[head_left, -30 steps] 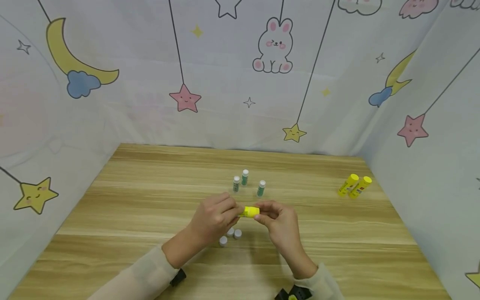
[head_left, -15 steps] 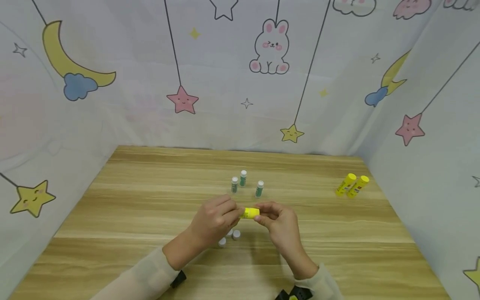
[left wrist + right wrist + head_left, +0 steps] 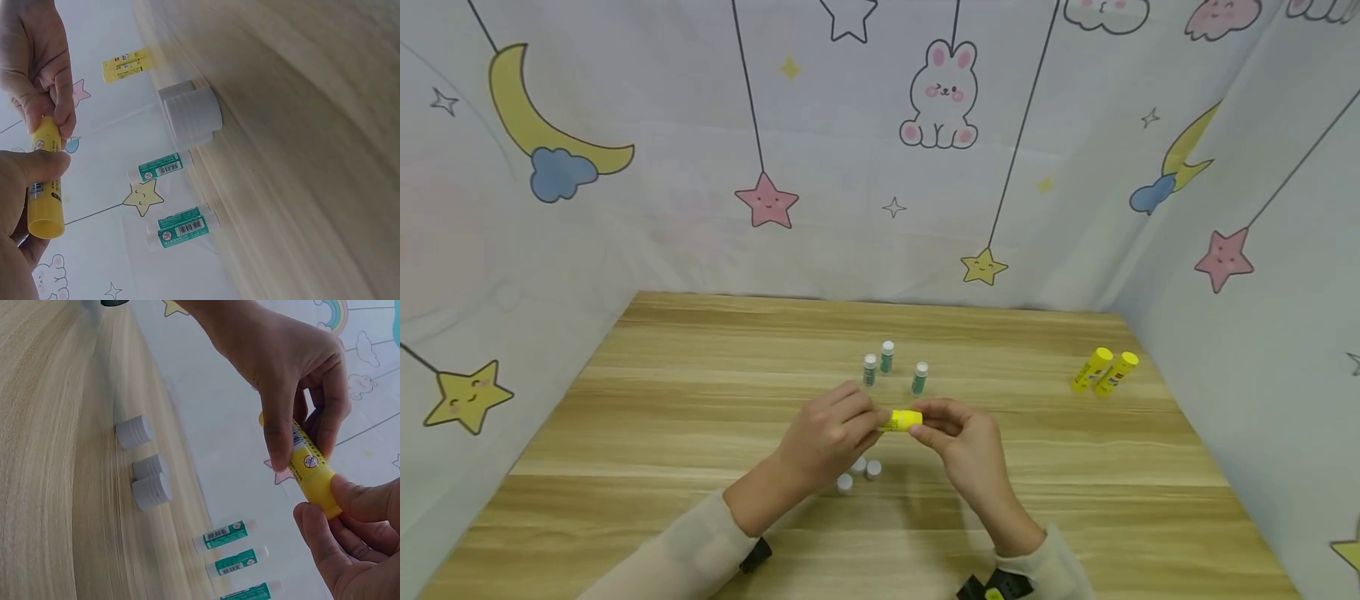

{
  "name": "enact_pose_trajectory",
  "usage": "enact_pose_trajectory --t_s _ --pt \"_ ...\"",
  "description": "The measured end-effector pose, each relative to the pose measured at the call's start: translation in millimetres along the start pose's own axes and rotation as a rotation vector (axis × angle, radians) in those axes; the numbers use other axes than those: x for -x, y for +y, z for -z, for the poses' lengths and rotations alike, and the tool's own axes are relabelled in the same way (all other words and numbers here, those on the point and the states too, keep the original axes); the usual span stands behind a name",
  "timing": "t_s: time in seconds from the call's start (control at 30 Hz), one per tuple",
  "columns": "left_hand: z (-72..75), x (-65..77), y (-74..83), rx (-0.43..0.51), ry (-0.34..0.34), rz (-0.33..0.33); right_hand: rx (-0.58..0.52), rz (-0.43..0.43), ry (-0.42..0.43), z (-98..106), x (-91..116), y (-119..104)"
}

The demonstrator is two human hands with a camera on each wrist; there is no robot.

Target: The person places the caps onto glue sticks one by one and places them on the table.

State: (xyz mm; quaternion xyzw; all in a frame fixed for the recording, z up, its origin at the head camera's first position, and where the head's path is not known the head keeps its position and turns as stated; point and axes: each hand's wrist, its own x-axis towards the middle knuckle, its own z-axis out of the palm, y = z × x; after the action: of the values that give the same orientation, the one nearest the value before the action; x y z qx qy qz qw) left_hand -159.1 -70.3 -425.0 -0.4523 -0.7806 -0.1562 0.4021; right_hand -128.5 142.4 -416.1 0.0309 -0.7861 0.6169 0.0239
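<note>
A yellow glue stick (image 3: pixel 901 421) is held between both hands above the middle of the table, lying roughly sideways. My left hand (image 3: pixel 831 437) grips its body, with the thumb (image 3: pixel 47 167) along the side in the left wrist view. At the other end, my right hand (image 3: pixel 970 450) pinches the tip between thumb and fingers, as the right wrist view shows. Below the left hand, several small white caps (image 3: pixel 873 470) sit on the table. Beyond the hands stand several green-and-white glue sticks (image 3: pixel 919 379), upright with white tops.
Two more yellow glue sticks (image 3: pixel 1092 370) stand side by side at the right rear of the wooden table (image 3: pixel 685 350). Printed cloth walls (image 3: pixel 850 258) rise behind the table and along both sides.
Both hands keep their hold on the yellow glue stick. It has risen slightly, and the right hand has shifted a little to the right. The other glue sticks stay in place.
</note>
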Motion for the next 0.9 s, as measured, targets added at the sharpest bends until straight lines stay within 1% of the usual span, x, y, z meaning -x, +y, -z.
enact_pose_trajectory --t_s 0.13,0.3,0.57,0.7,0.9 --pt "0.4 0.6 0.2 0.012 -0.014 0.003 0.004 -0.02 0.0 2.6 0.5 0.1" --pt "2.1 0.5 0.1 0.04 -0.039 0.001 0.002 -0.012 -0.007 5.3 0.7 0.1" --pt "2.7 1.1 -1.1 0.085 -0.06 -0.004 -0.01 -0.018 -0.016 7.5 0.1 1.4" --pt "3.0 0.6 -1.3 0.092 -0.061 -0.002 -0.006 -0.021 -0.007 10.4 0.1 2.2" --pt "3.2 0.8 -1.7 0.086 -0.057 0.024 0.014 -0.028 0.019 17.5 0.5 2.1"
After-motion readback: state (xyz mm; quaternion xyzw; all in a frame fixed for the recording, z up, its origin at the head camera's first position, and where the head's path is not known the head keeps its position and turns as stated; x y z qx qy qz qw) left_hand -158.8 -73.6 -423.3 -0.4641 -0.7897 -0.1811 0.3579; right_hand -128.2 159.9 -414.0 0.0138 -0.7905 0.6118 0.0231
